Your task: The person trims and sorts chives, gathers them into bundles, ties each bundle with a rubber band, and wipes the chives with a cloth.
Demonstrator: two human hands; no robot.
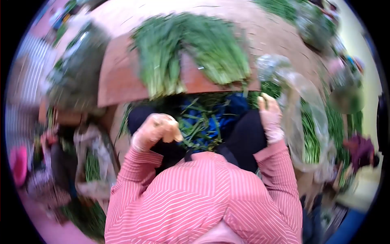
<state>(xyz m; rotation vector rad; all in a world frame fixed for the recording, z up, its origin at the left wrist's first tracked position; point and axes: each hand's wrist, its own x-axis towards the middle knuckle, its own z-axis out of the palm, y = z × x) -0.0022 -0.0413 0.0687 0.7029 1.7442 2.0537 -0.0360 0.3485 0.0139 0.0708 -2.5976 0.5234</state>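
My left hand (157, 129), in a thin pale glove, hangs over my left thigh. Its fingers are curled in and nothing shows sticking out of them. Over my right knee, my right hand (269, 116) is gloved too, its fingers apart and pointing forward, beside a clear plastic bag (321, 122) of long green stalks. Ahead of both hands, a left bundle of leafy green stalks (158, 61) and a right bundle (221, 57) lie on a reddish-brown board (118, 73), pale ends toward me. Motion smears the picture.
Loose green trimmings (199, 126) lie on blue material between my legs. At the left stand a large filled bag (77, 73) and an open plastic bag (93, 162) with greens. A person (50, 162) sits left; another person (360, 150) is at the right.
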